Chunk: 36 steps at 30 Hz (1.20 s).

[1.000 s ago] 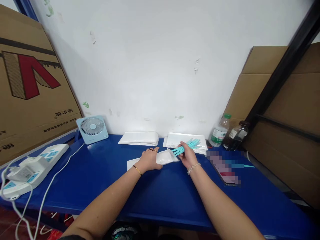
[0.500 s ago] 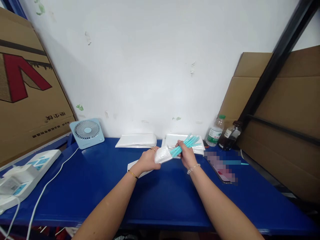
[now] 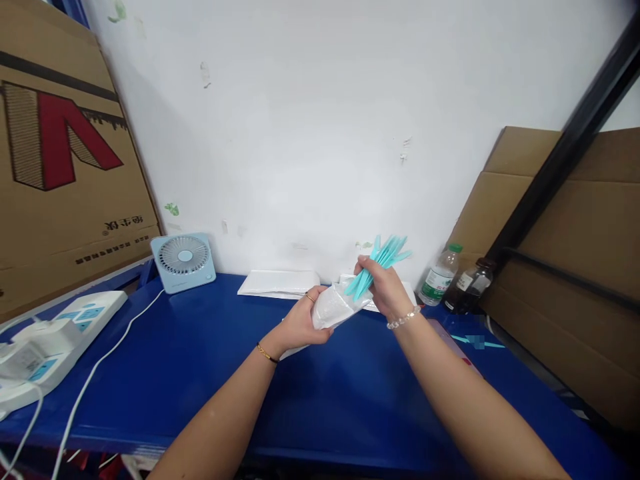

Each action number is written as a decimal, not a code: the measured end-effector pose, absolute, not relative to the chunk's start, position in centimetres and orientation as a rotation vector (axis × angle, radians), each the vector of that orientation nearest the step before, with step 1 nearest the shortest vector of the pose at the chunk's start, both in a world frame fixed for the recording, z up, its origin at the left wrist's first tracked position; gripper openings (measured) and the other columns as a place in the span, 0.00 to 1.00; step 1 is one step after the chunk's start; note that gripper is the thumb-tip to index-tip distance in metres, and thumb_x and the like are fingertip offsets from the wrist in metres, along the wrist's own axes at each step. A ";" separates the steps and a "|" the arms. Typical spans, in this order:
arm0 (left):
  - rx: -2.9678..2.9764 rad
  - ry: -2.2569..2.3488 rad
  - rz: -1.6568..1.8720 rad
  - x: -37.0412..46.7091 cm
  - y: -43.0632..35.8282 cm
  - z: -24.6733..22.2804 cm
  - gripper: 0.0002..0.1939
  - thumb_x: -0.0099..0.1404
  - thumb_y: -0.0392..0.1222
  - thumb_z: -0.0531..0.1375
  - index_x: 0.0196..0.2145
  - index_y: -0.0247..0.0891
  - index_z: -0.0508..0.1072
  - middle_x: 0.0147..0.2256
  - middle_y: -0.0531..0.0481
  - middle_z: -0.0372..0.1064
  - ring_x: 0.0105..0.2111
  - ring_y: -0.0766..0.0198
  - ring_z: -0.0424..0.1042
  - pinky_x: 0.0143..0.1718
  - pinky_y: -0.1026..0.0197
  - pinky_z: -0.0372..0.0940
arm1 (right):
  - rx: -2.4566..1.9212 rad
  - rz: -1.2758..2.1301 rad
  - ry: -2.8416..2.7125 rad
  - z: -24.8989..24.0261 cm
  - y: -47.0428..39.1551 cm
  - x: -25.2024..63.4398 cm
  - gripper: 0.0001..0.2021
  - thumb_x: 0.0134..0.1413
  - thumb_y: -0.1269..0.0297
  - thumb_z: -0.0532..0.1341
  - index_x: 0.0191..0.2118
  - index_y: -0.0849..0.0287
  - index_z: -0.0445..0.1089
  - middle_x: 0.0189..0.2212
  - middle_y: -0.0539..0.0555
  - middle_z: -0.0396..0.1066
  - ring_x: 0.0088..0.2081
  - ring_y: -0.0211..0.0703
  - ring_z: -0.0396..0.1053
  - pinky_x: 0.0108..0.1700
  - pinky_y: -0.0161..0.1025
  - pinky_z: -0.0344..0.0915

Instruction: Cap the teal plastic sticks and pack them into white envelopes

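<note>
My left hand is wrapped round a white padded pouch, thumb on one side and fingers on the other. The pouch tilts, its mouth facing up and right. In my right hand is a fanned bundle of thin turquoise plastic sticks with tapered ends. Their lower ends are at the pouch mouth; I cannot tell whether any are inside. Beneath my left hand, part of another white sheet shows. Behind the hands lie a white padded envelope stack and a second white stack, partly hidden by my right hand.
On the blue table stand a pale blue fan and a white power strip with cables. Right are a green-capped bottle, a dark bottle, a partly covered phone and a loose turquoise stick. Cardboard flanks the table.
The turquoise bundle has risen and stands steeper, with more of its lower ends showing outside the pouch mouth. The pouch has shifted slightly right. The camera view has turned a little left.
</note>
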<state>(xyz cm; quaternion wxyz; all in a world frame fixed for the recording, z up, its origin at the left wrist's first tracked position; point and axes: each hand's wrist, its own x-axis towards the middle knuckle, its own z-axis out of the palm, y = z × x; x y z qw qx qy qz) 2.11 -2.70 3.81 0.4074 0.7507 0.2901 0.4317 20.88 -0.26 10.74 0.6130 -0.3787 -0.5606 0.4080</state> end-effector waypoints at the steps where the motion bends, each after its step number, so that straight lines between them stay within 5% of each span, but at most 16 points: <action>1: 1.878 0.716 1.103 2.1 -2.8 3.8 0.35 0.46 0.32 0.63 0.53 0.40 0.58 0.41 0.50 0.63 0.37 0.64 0.64 0.39 0.62 0.61 | -0.854 0.905 -1.337 10.9 -0.5 20.5 0.17 0.49 0.52 0.61 0.20 0.60 0.67 0.20 0.49 0.63 0.24 0.36 0.59 0.27 0.35 0.56; 9: 1.730 0.583 1.187 2.1 -2.3 3.4 0.35 0.48 0.33 0.65 0.53 0.41 0.56 0.46 0.47 0.61 0.43 0.61 0.64 0.44 0.60 0.60 | -0.717 1.018 -1.644 12.2 -3.0 18.1 0.13 0.52 0.53 0.61 0.37 0.57 0.68 0.28 0.50 0.68 0.33 0.40 0.66 0.38 0.38 0.61; 14: 1.671 0.523 1.228 2.1 -2.4 3.4 0.36 0.49 0.37 0.66 0.53 0.41 0.56 0.48 0.45 0.61 0.45 0.58 0.64 0.45 0.59 0.61 | -0.763 1.007 -1.562 13.3 -3.3 17.4 0.15 0.53 0.50 0.58 0.30 0.58 0.70 0.35 0.54 0.70 0.44 0.46 0.65 0.45 0.40 0.60; 19: 1.690 0.464 1.341 2.3 -2.4 3.3 0.37 0.49 0.35 0.66 0.54 0.42 0.55 0.54 0.44 0.57 0.52 0.55 0.60 0.52 0.56 0.57 | -0.868 1.083 -1.693 13.3 -3.3 17.0 0.14 0.46 0.53 0.65 0.35 0.58 0.72 0.39 0.54 0.70 0.43 0.45 0.66 0.45 0.42 0.61; 28: 1.661 0.468 1.349 2.1 -2.1 3.1 0.34 0.51 0.37 0.65 0.53 0.42 0.56 0.51 0.45 0.59 0.50 0.55 0.61 0.51 0.54 0.58 | -0.881 1.181 -1.704 13.9 -2.7 17.6 0.20 0.42 0.54 0.67 0.42 0.56 0.71 0.36 0.53 0.69 0.37 0.43 0.66 0.38 0.39 0.62; 36: 1.589 0.485 1.353 1.9 -2.0 3.0 0.38 0.49 0.41 0.67 0.55 0.43 0.54 0.51 0.45 0.58 0.50 0.55 0.61 0.51 0.54 0.58 | -0.854 0.852 -1.746 15.3 -3.4 17.1 0.22 0.61 0.48 0.47 0.39 0.56 0.73 0.44 0.53 0.70 0.49 0.46 0.63 0.54 0.44 0.54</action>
